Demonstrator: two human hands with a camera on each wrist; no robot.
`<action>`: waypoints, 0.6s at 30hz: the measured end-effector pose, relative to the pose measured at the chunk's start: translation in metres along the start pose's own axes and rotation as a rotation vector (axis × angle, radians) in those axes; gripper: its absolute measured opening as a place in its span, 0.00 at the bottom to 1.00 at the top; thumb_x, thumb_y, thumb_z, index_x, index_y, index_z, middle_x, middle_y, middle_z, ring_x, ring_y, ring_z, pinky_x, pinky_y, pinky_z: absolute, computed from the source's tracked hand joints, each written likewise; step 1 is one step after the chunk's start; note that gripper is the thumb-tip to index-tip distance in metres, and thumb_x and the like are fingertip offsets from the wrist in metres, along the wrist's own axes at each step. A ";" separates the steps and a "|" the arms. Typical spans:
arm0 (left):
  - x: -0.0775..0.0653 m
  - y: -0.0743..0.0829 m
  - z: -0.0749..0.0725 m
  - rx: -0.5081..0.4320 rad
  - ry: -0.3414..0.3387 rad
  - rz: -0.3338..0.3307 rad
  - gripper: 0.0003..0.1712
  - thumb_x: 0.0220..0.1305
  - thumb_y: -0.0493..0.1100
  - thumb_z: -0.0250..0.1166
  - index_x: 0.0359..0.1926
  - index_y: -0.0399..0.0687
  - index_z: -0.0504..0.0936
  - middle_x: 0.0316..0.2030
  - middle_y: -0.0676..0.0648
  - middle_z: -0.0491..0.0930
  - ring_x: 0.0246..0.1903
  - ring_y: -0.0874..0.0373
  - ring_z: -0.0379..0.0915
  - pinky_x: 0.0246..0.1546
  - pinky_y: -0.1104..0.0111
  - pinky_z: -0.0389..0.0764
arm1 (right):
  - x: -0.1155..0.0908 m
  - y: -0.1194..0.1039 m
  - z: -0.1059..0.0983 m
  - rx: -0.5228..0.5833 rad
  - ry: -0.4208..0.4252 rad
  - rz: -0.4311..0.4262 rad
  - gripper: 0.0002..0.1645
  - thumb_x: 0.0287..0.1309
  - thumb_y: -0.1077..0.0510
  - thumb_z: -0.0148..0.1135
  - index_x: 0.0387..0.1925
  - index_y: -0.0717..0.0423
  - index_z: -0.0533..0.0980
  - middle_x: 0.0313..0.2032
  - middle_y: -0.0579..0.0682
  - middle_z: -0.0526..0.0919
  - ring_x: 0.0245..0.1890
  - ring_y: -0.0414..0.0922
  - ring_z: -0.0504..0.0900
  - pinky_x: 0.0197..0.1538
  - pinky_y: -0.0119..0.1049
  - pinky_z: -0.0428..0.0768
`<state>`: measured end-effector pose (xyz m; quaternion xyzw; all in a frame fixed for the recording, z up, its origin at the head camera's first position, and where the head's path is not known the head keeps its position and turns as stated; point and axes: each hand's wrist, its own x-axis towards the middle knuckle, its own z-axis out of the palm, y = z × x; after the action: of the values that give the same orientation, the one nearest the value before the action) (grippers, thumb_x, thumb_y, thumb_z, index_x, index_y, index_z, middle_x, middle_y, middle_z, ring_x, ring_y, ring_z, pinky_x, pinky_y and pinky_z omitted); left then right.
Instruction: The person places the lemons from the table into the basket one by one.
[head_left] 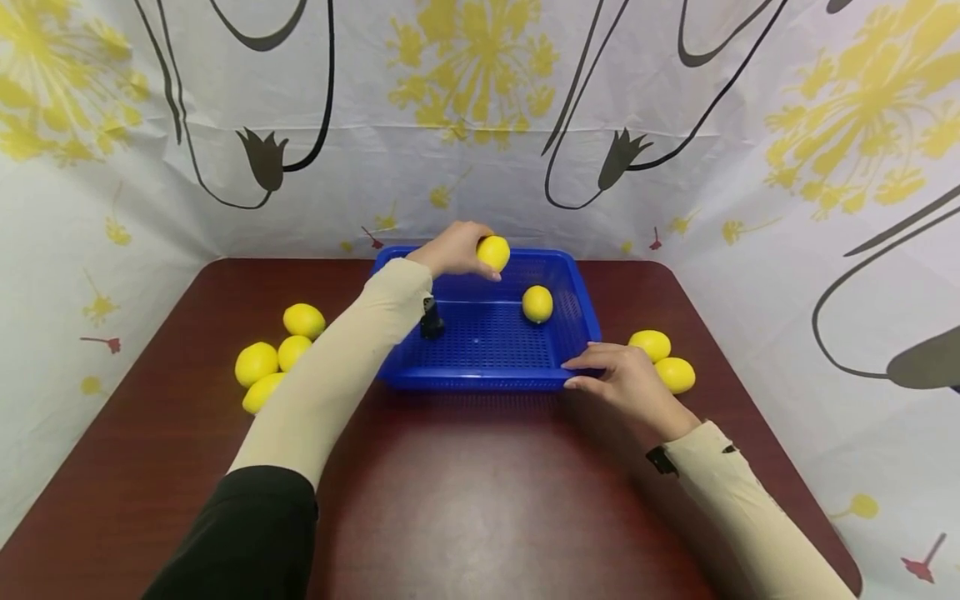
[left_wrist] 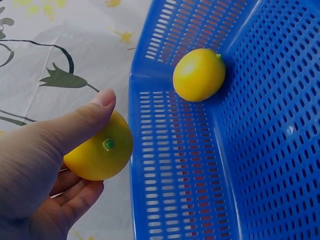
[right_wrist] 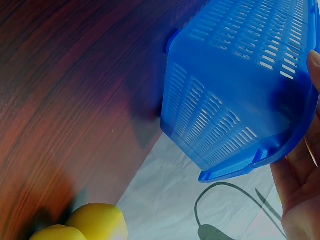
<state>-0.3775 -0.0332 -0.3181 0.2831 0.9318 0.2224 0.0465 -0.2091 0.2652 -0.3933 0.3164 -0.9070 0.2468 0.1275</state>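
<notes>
My left hand (head_left: 457,250) grips a yellow lemon (head_left: 493,253) over the far side of a blue plastic basket (head_left: 480,380). In the left wrist view the thumb and fingers wrap this lemon (left_wrist: 102,150), its green stem end showing, beside the basket's rim. A second lemon (head_left: 537,304) lies inside the basket toward the right; the left wrist view shows that lemon (left_wrist: 199,75) against the perforated wall. My right hand (head_left: 626,379) pinches the basket's near right corner, thumb and fingers on either side of the rim. Part of it shows at the edge of the right wrist view.
Several lemons (head_left: 257,364) lie on the dark red wooden table (head_left: 480,500) left of the basket, partly behind my left sleeve. Two more lemons (head_left: 675,375) lie to the right, just beyond my right hand. A flower-patterned white sheet (head_left: 480,183) hangs behind the table.
</notes>
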 end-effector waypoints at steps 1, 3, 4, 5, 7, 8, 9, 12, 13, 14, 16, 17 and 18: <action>0.001 0.000 0.001 0.005 -0.005 -0.001 0.40 0.52 0.56 0.76 0.62 0.41 0.75 0.54 0.43 0.81 0.48 0.51 0.76 0.53 0.59 0.77 | 0.000 0.000 0.000 0.002 0.000 0.001 0.16 0.46 0.54 0.77 0.41 0.48 0.88 0.40 0.48 0.91 0.56 0.59 0.83 0.39 0.42 0.87; 0.004 0.001 0.004 0.011 -0.013 -0.004 0.41 0.53 0.56 0.76 0.63 0.42 0.75 0.54 0.43 0.81 0.49 0.51 0.76 0.53 0.59 0.77 | -0.001 0.000 0.000 0.004 -0.003 0.004 0.16 0.47 0.54 0.77 0.41 0.48 0.88 0.40 0.48 0.90 0.57 0.60 0.82 0.39 0.41 0.87; 0.004 0.002 0.005 0.013 -0.014 -0.005 0.41 0.53 0.56 0.76 0.63 0.42 0.75 0.54 0.43 0.81 0.49 0.50 0.76 0.53 0.59 0.77 | 0.000 -0.001 -0.001 0.004 -0.005 0.004 0.16 0.47 0.54 0.77 0.41 0.48 0.88 0.40 0.48 0.90 0.57 0.59 0.82 0.39 0.41 0.87; 0.005 0.002 0.007 0.014 -0.015 -0.005 0.41 0.53 0.56 0.76 0.63 0.41 0.75 0.54 0.43 0.81 0.49 0.50 0.76 0.54 0.59 0.77 | 0.000 -0.001 -0.001 0.004 -0.007 0.006 0.16 0.47 0.54 0.77 0.41 0.48 0.88 0.41 0.48 0.90 0.57 0.59 0.82 0.39 0.41 0.87; 0.007 0.003 0.010 0.015 -0.022 -0.006 0.41 0.52 0.56 0.76 0.63 0.40 0.75 0.55 0.42 0.80 0.50 0.50 0.76 0.54 0.59 0.77 | 0.000 -0.001 -0.001 0.006 -0.011 0.006 0.16 0.47 0.54 0.77 0.41 0.48 0.88 0.41 0.48 0.90 0.57 0.59 0.82 0.39 0.40 0.88; 0.007 0.004 0.011 0.014 -0.027 -0.008 0.42 0.53 0.56 0.76 0.63 0.40 0.74 0.55 0.42 0.80 0.50 0.50 0.76 0.54 0.59 0.78 | 0.000 -0.001 -0.001 0.007 -0.011 0.005 0.16 0.47 0.54 0.77 0.41 0.48 0.88 0.41 0.48 0.90 0.57 0.59 0.82 0.39 0.40 0.88; 0.008 0.004 0.013 0.013 -0.034 -0.012 0.42 0.53 0.56 0.75 0.64 0.40 0.74 0.55 0.42 0.80 0.50 0.50 0.76 0.54 0.59 0.78 | 0.000 -0.001 -0.001 0.007 -0.012 0.004 0.16 0.47 0.54 0.77 0.41 0.48 0.88 0.41 0.48 0.90 0.57 0.59 0.83 0.39 0.40 0.88; 0.011 0.005 0.019 0.007 -0.058 -0.024 0.42 0.54 0.57 0.75 0.64 0.40 0.73 0.56 0.42 0.79 0.49 0.50 0.76 0.53 0.60 0.78 | 0.000 -0.001 0.000 0.011 -0.009 0.006 0.16 0.47 0.53 0.77 0.41 0.47 0.88 0.41 0.48 0.90 0.56 0.59 0.83 0.38 0.39 0.88; 0.012 0.005 0.021 0.008 -0.064 -0.027 0.42 0.54 0.57 0.75 0.64 0.40 0.73 0.56 0.42 0.79 0.49 0.51 0.76 0.52 0.60 0.78 | 0.000 0.000 0.000 0.010 -0.005 0.008 0.16 0.47 0.53 0.77 0.41 0.47 0.88 0.41 0.47 0.90 0.56 0.59 0.83 0.38 0.39 0.87; 0.013 0.005 0.023 0.008 -0.070 -0.029 0.42 0.54 0.57 0.75 0.64 0.40 0.73 0.56 0.42 0.79 0.48 0.51 0.76 0.52 0.60 0.78 | -0.001 0.001 0.000 0.009 -0.003 0.008 0.16 0.46 0.54 0.78 0.41 0.47 0.88 0.41 0.47 0.91 0.56 0.59 0.83 0.38 0.39 0.87; 0.015 0.005 0.028 0.011 -0.075 -0.030 0.42 0.54 0.56 0.75 0.64 0.40 0.74 0.56 0.42 0.79 0.48 0.51 0.75 0.52 0.61 0.78 | -0.001 0.001 0.001 0.008 -0.001 0.007 0.16 0.46 0.53 0.78 0.41 0.47 0.88 0.40 0.47 0.91 0.56 0.59 0.83 0.38 0.38 0.87; 0.016 0.005 0.030 0.017 -0.075 -0.029 0.42 0.53 0.56 0.75 0.63 0.39 0.74 0.55 0.42 0.79 0.48 0.51 0.75 0.52 0.61 0.78 | 0.000 0.001 0.001 0.009 0.001 0.004 0.16 0.46 0.54 0.78 0.41 0.47 0.88 0.40 0.47 0.91 0.56 0.59 0.83 0.38 0.39 0.87; 0.016 0.005 0.032 0.024 -0.075 -0.028 0.41 0.53 0.56 0.75 0.63 0.39 0.74 0.55 0.42 0.79 0.48 0.51 0.75 0.51 0.61 0.78 | 0.000 0.001 0.001 0.007 0.002 0.004 0.16 0.46 0.53 0.78 0.41 0.47 0.88 0.40 0.47 0.91 0.56 0.59 0.83 0.38 0.39 0.87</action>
<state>-0.3818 -0.0083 -0.3439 0.2789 0.9358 0.1998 0.0812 -0.2098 0.2659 -0.3944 0.3148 -0.9067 0.2504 0.1269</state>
